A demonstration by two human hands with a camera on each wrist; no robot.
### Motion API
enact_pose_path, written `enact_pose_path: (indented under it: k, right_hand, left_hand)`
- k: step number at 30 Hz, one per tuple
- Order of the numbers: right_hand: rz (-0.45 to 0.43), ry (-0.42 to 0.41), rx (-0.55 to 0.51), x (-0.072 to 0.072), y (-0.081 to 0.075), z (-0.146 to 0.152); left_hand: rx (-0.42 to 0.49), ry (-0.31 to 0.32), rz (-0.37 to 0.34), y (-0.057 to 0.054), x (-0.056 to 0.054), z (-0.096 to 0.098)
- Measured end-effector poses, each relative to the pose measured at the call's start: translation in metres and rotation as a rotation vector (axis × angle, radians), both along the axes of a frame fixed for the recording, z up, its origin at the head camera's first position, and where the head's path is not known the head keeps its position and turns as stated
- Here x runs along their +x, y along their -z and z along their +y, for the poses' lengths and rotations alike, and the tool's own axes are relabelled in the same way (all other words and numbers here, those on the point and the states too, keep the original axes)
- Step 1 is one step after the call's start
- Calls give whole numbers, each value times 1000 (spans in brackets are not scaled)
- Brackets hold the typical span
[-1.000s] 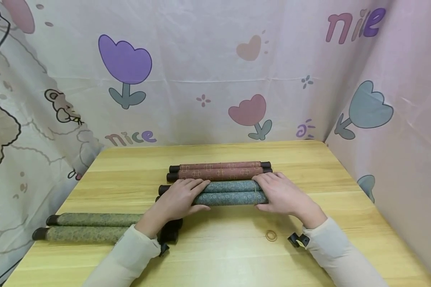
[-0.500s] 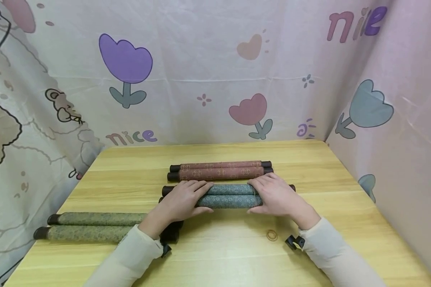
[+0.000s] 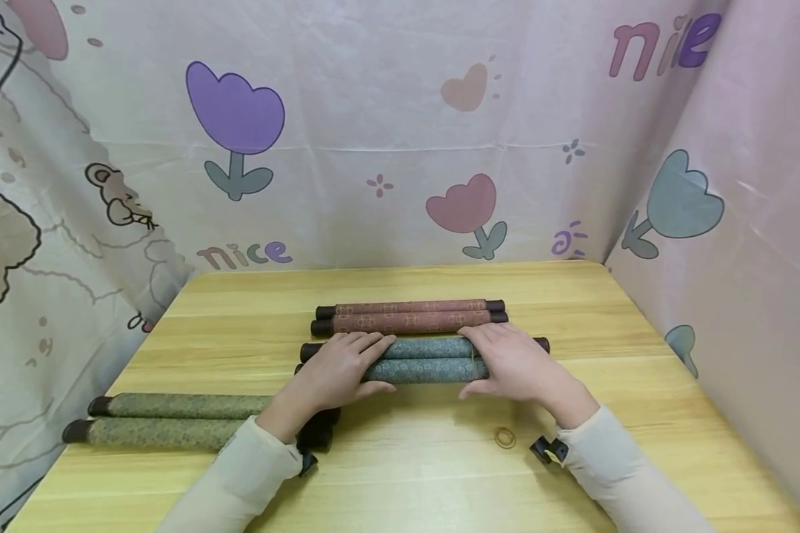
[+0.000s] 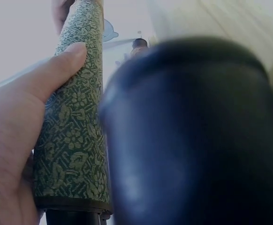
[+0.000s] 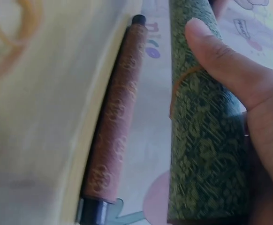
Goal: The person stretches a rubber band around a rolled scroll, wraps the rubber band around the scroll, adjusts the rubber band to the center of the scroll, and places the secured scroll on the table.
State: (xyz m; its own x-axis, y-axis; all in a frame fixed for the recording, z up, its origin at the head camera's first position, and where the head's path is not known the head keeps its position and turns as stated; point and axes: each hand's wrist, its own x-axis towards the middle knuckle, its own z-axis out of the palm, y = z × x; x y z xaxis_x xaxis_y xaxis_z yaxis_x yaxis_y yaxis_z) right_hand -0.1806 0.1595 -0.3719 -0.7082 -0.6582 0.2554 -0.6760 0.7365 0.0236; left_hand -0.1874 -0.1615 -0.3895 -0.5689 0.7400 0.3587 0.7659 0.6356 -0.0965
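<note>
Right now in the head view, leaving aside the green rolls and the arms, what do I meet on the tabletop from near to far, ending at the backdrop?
Tan looped band → blue pair of rolls → red pair of rolls → printed curtain.

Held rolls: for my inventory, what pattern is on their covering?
The held rolls carry pale flowers among angular line motifs; the left wrist view shows this best.

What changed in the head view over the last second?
Right hand shifted left along the blue scroll pair, uncovering a dark end cap on the right. Nothing taken or released: the left hand also still grips the pair. Red scrolls, green scrolls and loose tan bands stayed put.
</note>
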Motion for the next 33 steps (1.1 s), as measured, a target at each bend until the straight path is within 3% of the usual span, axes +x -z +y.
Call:
enact_pose_path:
  k: [7,21,29,33]
  right_hand:
    - [14,22,31,-1,-2,8]
    - [164,-67,49,-4,3,0]
    - [153,-46,55,-1,3,-9]
    - [106,-20,53,0,3,-9]
  left_hand:
    - [18,5,35,-2,-1,-3]
    - [23,20,12,0,2,2]
    - [9,11,2,-4,3,4]
    - [6,8,7,-3,2,4]
